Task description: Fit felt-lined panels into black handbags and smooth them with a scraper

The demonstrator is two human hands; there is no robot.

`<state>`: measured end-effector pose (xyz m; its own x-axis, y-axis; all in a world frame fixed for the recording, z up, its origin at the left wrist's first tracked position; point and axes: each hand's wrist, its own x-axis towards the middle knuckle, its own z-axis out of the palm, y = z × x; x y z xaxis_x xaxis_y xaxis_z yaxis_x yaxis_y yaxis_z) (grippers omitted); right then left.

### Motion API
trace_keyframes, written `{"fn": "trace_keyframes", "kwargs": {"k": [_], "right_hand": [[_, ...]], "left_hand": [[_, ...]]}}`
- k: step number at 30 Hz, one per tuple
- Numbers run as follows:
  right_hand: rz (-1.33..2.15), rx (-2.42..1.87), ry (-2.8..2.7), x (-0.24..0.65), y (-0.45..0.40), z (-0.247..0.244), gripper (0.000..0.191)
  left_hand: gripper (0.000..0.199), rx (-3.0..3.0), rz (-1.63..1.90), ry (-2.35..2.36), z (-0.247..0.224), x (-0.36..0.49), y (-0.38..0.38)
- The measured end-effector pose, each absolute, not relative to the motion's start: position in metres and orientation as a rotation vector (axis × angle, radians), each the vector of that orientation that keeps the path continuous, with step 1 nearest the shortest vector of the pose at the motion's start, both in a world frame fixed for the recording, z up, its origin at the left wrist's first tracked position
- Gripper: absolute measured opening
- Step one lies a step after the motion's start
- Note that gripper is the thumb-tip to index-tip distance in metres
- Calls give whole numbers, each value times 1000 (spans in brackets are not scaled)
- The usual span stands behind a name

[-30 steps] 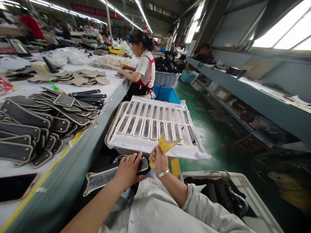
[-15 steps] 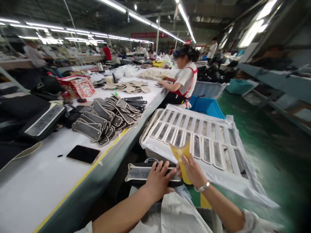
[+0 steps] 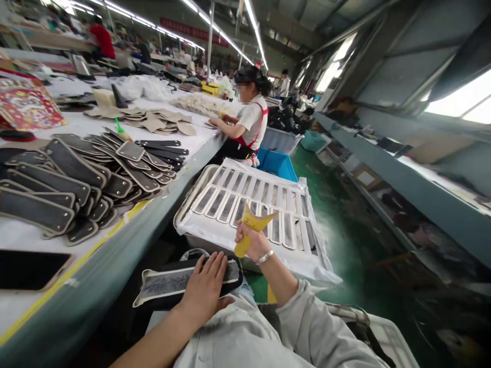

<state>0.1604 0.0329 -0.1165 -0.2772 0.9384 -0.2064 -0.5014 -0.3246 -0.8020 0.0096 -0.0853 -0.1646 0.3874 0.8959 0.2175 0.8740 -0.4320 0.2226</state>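
My left hand lies flat, fingers spread, over the right part of a long grey strip with a pale border, which sits on a black padded piece at my lap. My right hand is wrapped round a yellow flared tool, raised above the near edge of a white-lined tray. Rows of pale-edged grey strips lie in that tray.
Dark riveted straps are heaped on the white table at left, by a phone and beige pieces. A seated person works beyond the tray, near a blue bin.
The view has swung to the right. My right hand has lifted the yellow tool away from the strip and tilted its flared end to the right. My left hand still rests on the strip.
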Motion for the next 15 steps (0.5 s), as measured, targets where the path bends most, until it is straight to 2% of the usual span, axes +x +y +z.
{"fn": "trace_keyframes", "kwargs": {"k": [8,15], "right_hand": [[1833,-850,-733,151,40,-136,41],[1830,-791,-934,139,31,-143,45]], "left_hand": [[80,2563,407,1716,-168,25,-73],[78,2607,397,1713,-171,26,-71]]}}
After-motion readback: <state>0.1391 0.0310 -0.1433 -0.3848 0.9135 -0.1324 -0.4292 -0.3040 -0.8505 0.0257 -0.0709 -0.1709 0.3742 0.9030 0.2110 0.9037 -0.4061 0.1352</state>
